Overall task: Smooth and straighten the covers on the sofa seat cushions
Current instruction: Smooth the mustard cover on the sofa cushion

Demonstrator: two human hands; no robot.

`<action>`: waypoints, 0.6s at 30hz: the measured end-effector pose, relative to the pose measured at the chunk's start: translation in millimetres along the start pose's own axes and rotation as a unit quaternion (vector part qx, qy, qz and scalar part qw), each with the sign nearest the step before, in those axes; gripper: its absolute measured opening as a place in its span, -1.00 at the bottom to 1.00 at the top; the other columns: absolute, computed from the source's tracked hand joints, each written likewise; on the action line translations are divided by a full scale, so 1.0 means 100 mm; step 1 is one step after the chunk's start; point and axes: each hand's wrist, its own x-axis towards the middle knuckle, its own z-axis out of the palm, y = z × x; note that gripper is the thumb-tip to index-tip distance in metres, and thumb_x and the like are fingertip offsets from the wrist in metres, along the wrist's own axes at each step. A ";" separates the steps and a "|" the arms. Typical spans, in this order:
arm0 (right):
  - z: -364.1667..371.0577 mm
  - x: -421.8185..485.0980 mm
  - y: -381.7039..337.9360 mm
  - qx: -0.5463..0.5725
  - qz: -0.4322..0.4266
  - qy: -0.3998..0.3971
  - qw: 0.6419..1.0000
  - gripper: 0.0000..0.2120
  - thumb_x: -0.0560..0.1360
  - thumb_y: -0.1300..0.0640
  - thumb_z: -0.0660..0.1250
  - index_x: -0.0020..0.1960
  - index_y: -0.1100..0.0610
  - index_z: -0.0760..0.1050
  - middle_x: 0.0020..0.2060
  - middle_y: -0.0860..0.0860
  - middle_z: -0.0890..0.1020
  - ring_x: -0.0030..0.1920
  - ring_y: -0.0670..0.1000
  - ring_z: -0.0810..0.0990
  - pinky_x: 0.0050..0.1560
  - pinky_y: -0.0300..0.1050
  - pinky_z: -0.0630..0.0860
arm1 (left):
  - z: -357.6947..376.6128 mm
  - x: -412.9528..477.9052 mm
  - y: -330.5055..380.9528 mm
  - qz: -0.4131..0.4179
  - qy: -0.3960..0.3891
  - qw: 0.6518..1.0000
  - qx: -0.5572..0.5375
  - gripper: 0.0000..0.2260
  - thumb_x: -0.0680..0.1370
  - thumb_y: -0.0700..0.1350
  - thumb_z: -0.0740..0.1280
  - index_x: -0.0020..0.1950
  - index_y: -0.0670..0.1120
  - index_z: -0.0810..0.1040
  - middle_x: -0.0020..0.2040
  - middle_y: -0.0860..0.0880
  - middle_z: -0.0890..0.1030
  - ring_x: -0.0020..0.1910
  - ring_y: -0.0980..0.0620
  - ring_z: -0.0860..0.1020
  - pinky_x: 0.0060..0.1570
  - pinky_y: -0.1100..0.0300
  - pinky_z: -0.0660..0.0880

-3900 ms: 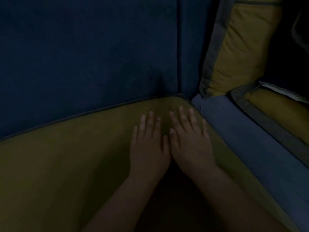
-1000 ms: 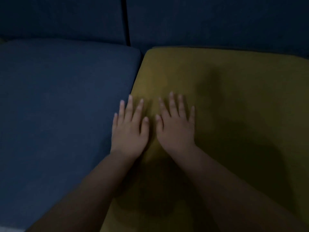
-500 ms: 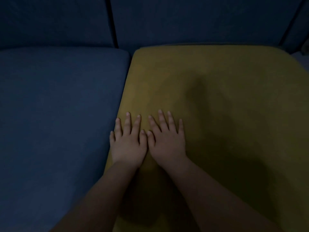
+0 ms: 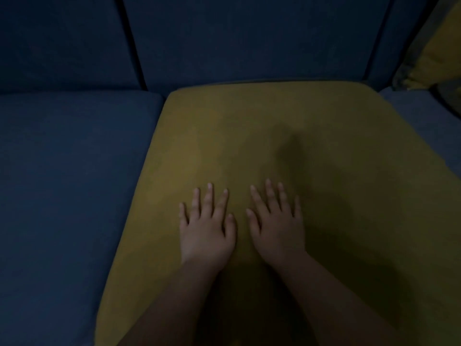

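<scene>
The room is dim, and a dark blue sofa fills the view, its backrest running across the top. Two seat cushions lie side by side below it: a blue seat cushion on the left and a yellow seat cushion touching it along one long seam. The corner of a yellow pillow shows at the far right.

The left hand and right hand lie palm down on the near middle of the yellow cover, just beside each other but apart. Neither has a grip on anything: the fingers are straight and a little spread, flat on the cloth.

The step looks like a flat-palm sweep. It would probably go best with even weight through both palms, starting from the middle and pushing away toward the back edge and the sides, so any slack travels to the seams and does not bunch under the wrists. A darker patch sits beyond the right fingertips; whether it is a dent, a fold or only shadow cannot be told in this light, so it deserves a slow pass. The blue cover appears flat, though the gloom hides fine creases
</scene>
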 end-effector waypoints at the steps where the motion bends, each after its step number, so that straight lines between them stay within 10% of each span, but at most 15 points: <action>1: 0.04 -0.01 0.04 0.010 -0.002 -0.003 1.000 -0.38 0.52 -0.22 -0.22 0.54 -0.12 0.12 0.54 0.03 0.15 0.54 0.12 0.07 0.46 0.26 -0.02 | 0.03 0.01 0.01 -0.009 -0.005 1.000 0.009 -0.40 0.47 0.22 -0.37 0.54 0.21 -0.22 0.57 0.09 -0.25 0.53 0.02 -0.30 0.49 -0.12 -0.22; 7: -0.10 -0.01 0.18 0.017 -0.048 -0.030 0.998 -0.28 0.42 -0.23 -0.43 0.56 -0.14 -0.10 0.57 -0.01 -0.08 0.56 0.06 -0.15 0.46 0.21 -0.19 | -0.10 0.00 0.10 -0.015 -0.011 1.000 0.007 -0.36 0.44 0.23 -0.40 0.54 0.21 -0.22 0.57 0.10 -0.26 0.53 0.04 -0.31 0.49 -0.12 -0.22; 12: -0.47 0.00 0.62 0.018 -0.052 0.078 0.995 -0.46 0.57 -0.11 -0.07 0.52 -0.02 0.22 0.52 0.09 0.23 0.52 0.15 0.16 0.41 0.32 0.14 | -0.37 0.11 0.74 0.031 0.073 0.996 -0.035 -0.42 0.51 0.20 -0.29 0.55 0.18 -0.19 0.56 0.10 -0.29 0.51 0.03 -0.36 0.48 -0.12 -0.28; 18: -0.58 0.24 1.23 -0.004 -0.027 0.065 0.997 -0.44 0.58 -0.14 -0.28 0.57 -0.09 -0.11 0.56 0.01 -0.10 0.56 0.08 -0.14 0.50 0.22 -0.11 | -0.15 0.29 1.57 0.051 0.085 0.991 -0.092 -0.43 0.52 0.17 -0.28 0.56 0.18 -0.13 0.56 0.11 -0.24 0.53 0.05 -0.30 0.48 -0.03 -0.28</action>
